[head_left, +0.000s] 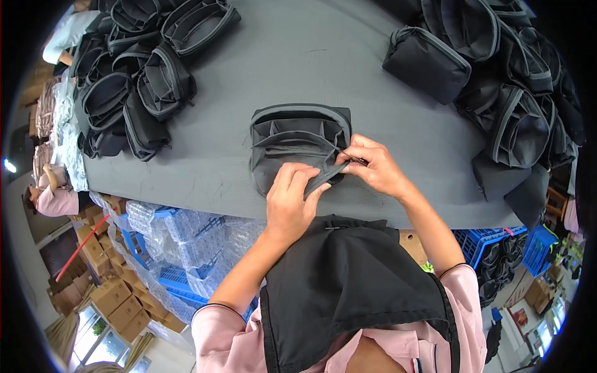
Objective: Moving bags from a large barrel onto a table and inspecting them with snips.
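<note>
A black zippered pouch (267, 163) lies unzipped on the grey table before me, with its inner divider pockets showing. My left hand (291, 198) is closed on the near right part of its zippered rim, thumb and fingers pinching the edge. At the pouch's right corner my right hand (377, 168) is closed in a pinch. A small dark piece, perhaps the zipper pull, shows between its fingertips; its kind is too small to tell. Both hands are close together, and their fingers hide part of that corner.
Several black pouches (163, 81) are heaped at the table's (311, 68) left, many gaping. Another heap of pouches (429, 62) covers the right side. Below the near edge stand blue plastic crates (479, 244) and bubble wrap (193, 239). Cardboard boxes (118, 304) and other people are farther left.
</note>
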